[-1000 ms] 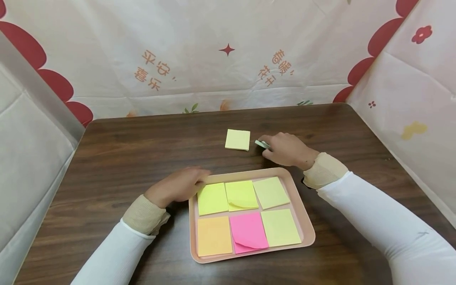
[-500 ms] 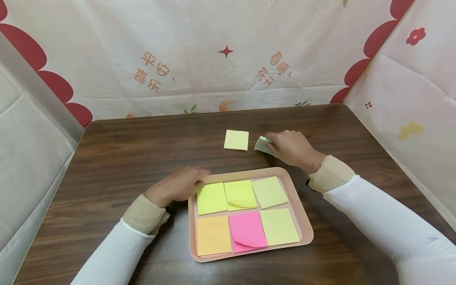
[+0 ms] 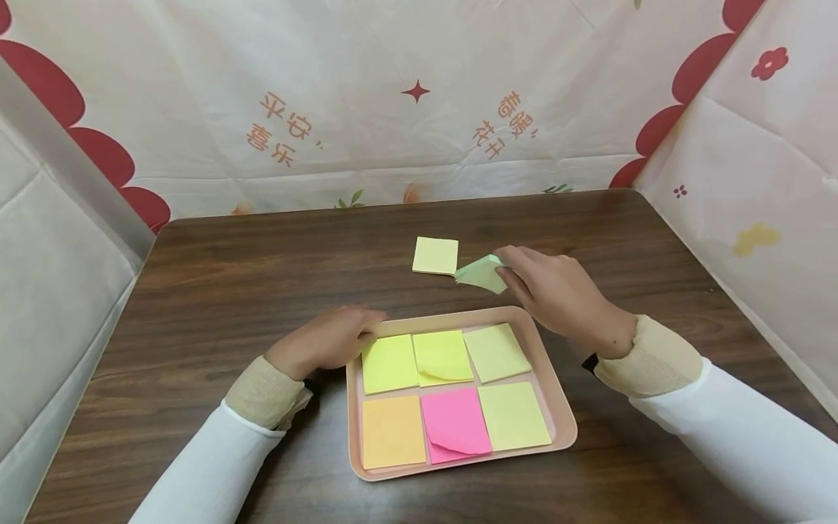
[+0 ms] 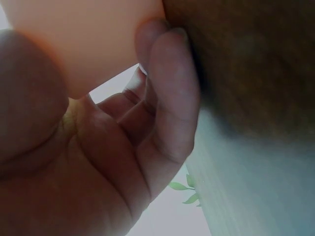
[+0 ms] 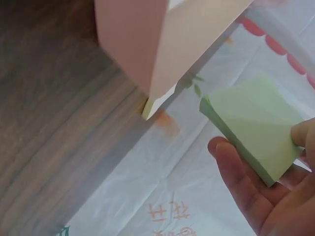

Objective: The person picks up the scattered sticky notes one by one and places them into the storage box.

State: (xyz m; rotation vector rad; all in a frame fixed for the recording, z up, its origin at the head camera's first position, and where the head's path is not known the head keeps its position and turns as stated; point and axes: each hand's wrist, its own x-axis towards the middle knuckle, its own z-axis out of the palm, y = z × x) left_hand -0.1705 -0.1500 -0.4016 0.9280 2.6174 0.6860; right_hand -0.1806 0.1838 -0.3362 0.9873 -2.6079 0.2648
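Observation:
My right hand pinches a light green sticky note pad above the table, beyond the tray's far right corner. The right wrist view shows the thumb on one face of the green pad and fingers behind it. My left hand grips the far left corner of a pink tray; up close, thumb and fingers wrap the tray wall. Inside lie sticky note pads in two rows: bright yellow, another yellow with a curled sheet, orange, pink and two pale yellow-green.
A pale yellow sticky note pad lies on the dark wooden table behind the tray, just left of the held pad. White printed cloth hangs behind the table and along both sides.
My right hand has lifted the green pad from the table and turned its face into view, while the wrist shifted right and nearer. The left hand and tray stay put.

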